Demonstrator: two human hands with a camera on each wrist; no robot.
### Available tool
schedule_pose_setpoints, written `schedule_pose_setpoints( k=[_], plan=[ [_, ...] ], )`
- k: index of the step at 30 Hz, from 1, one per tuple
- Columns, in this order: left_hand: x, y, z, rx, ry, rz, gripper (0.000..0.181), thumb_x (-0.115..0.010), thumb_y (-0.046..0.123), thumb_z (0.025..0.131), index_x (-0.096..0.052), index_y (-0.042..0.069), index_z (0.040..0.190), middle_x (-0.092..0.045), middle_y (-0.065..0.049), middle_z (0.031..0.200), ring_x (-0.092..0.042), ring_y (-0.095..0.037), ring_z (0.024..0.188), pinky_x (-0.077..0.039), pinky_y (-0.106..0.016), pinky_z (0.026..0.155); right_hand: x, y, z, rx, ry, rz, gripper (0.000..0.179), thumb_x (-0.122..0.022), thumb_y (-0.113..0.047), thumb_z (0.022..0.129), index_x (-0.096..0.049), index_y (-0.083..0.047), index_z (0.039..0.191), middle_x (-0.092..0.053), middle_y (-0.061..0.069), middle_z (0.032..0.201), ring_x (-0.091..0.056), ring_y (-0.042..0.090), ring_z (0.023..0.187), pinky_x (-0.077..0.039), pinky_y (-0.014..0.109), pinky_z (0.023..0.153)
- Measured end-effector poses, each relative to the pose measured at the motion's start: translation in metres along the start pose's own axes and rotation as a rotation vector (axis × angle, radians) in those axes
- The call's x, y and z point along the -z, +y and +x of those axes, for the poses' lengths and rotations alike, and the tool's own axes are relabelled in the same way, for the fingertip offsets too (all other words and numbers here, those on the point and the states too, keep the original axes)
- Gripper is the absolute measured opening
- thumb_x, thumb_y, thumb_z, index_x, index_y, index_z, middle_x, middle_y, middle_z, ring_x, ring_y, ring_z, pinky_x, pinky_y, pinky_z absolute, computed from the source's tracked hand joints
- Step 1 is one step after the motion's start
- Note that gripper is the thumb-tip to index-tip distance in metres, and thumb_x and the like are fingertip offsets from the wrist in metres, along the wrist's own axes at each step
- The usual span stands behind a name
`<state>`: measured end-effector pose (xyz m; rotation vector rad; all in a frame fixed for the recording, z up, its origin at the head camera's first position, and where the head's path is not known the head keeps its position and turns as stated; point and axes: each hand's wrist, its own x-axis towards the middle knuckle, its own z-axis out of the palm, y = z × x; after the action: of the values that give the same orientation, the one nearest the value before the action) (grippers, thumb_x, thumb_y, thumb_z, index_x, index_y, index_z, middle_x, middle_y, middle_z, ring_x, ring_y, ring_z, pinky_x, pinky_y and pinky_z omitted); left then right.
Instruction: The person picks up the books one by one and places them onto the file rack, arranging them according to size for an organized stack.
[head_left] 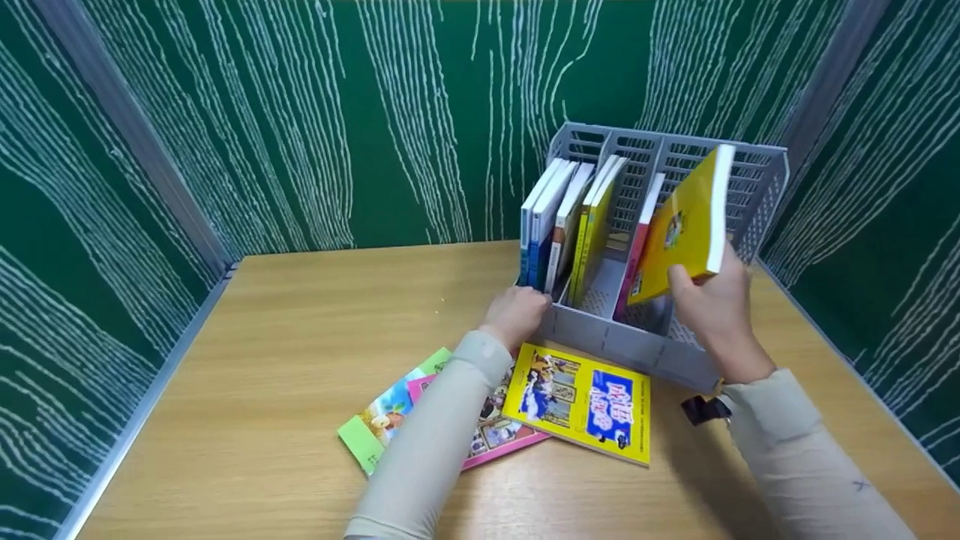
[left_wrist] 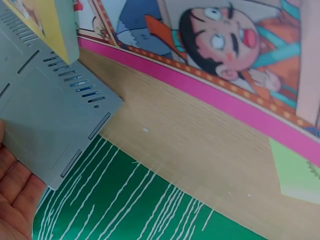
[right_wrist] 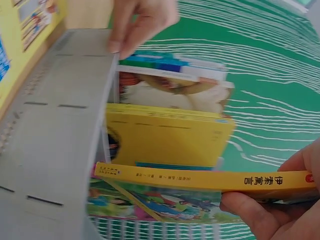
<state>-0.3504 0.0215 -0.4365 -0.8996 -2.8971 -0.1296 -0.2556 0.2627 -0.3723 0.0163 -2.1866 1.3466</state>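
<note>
My right hand [head_left: 716,311] grips a yellow book [head_left: 686,217] by its spine. The book leans over the right side of a grey book rack [head_left: 622,341], its lower end between the dividers beside a red-spined book [head_left: 639,247]. In the right wrist view, thumb and fingers clasp the yellow spine [right_wrist: 200,180]. At the rack's front left corner, my left hand [head_left: 517,311] pinches the rim, also visible in the right wrist view. Blue-spined books [head_left: 541,225], a white-and-brown book [head_left: 566,229] and thin yellow books [head_left: 592,232] stand upright in the rack's left part.
In front of the rack, a yellow comic book [head_left: 577,401] overlaps a pink-edged book [head_left: 502,442], and a green-edged book [head_left: 365,446] lies partly beneath. My left forearm crosses above them. Green patterned walls [head_left: 405,150] enclose the wooden table [head_left: 300,337].
</note>
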Motion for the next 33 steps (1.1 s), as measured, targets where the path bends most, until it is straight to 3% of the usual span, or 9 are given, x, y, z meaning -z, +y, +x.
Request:
schedule_pose_setpoints(
  k=[4, 8, 13, 17, 24, 31, 33],
  plan=[
    [0.001, 0.002, 0.004, -0.036, 0.023, 0.080, 0.029, -0.053, 0.018, 0.116, -0.079, 0.014, 0.128, -0.082, -0.005, 0.118, -0.075, -0.018, 0.098, -0.064, -0.029, 0.096, -0.006, 0.009, 0.010, -0.044, -0.061, -0.049, 0.064, -0.058, -0.010, 0.108, -0.035, -0.008, 0.167, -0.049, 0.021, 0.167, -0.056, 0.050, 0.146, -0.051, 0.070, 0.109],
    [0.000, 0.001, 0.005, -0.057, 0.034, 0.135, 0.030, -0.051, 0.016, 0.116, -0.080, 0.015, 0.127, -0.083, -0.006, 0.116, -0.077, -0.019, 0.098, -0.065, -0.032, 0.092, -0.012, 0.017, 0.018, -0.081, -0.124, -0.058, 0.062, -0.057, -0.013, 0.108, -0.035, -0.005, 0.166, -0.051, 0.026, 0.163, -0.059, 0.054, 0.139, -0.050, 0.073, 0.108],
    [-0.002, 0.000, 0.004, -0.043, 0.029, 0.134, 0.031, -0.050, 0.018, 0.117, -0.080, 0.015, 0.128, -0.083, -0.006, 0.116, -0.076, -0.019, 0.096, -0.065, -0.031, 0.092, -0.020, 0.028, 0.026, -0.097, -0.191, -0.079, 0.065, -0.055, -0.014, 0.110, -0.031, -0.006, 0.169, -0.050, 0.029, 0.163, -0.060, 0.053, 0.135, -0.048, 0.074, 0.110],
    [-0.002, 0.000, 0.003, -0.037, 0.017, 0.138, 0.031, -0.051, 0.019, 0.117, -0.079, 0.015, 0.129, -0.082, -0.005, 0.117, -0.075, -0.019, 0.096, -0.065, -0.030, 0.094, -0.024, 0.035, 0.034, -0.164, -0.233, -0.081, 0.068, -0.055, -0.017, 0.110, -0.026, -0.008, 0.171, -0.048, 0.028, 0.164, -0.059, 0.051, 0.135, -0.045, 0.074, 0.114],
    [-0.002, -0.001, 0.004, -0.049, 0.029, 0.153, 0.030, -0.051, 0.017, 0.117, -0.079, 0.015, 0.128, -0.082, -0.005, 0.116, -0.076, -0.018, 0.099, -0.064, -0.029, 0.093, -0.030, 0.047, 0.045, -0.181, -0.252, -0.089, 0.065, -0.055, -0.018, 0.110, -0.029, -0.003, 0.168, -0.050, 0.031, 0.160, -0.061, 0.050, 0.130, -0.052, 0.069, 0.110],
    [-0.002, -0.001, 0.005, -0.040, 0.017, 0.141, 0.029, -0.053, 0.019, 0.116, -0.079, 0.015, 0.129, -0.082, -0.004, 0.118, -0.075, -0.017, 0.098, -0.064, -0.029, 0.095, -0.035, 0.052, 0.058, -0.215, -0.285, -0.120, 0.069, -0.056, -0.016, 0.110, -0.025, -0.001, 0.170, -0.049, 0.033, 0.160, -0.061, 0.049, 0.131, -0.048, 0.071, 0.114],
    [-0.002, -0.001, 0.004, -0.035, 0.022, 0.137, 0.030, -0.052, 0.019, 0.116, -0.079, 0.015, 0.128, -0.083, -0.004, 0.117, -0.075, -0.018, 0.096, -0.064, -0.029, 0.094, -0.035, 0.053, 0.062, -0.204, -0.290, -0.140, 0.069, -0.057, -0.015, 0.108, -0.027, -0.001, 0.169, -0.053, 0.034, 0.155, -0.062, 0.048, 0.126, -0.052, 0.069, 0.112]
  ],
)
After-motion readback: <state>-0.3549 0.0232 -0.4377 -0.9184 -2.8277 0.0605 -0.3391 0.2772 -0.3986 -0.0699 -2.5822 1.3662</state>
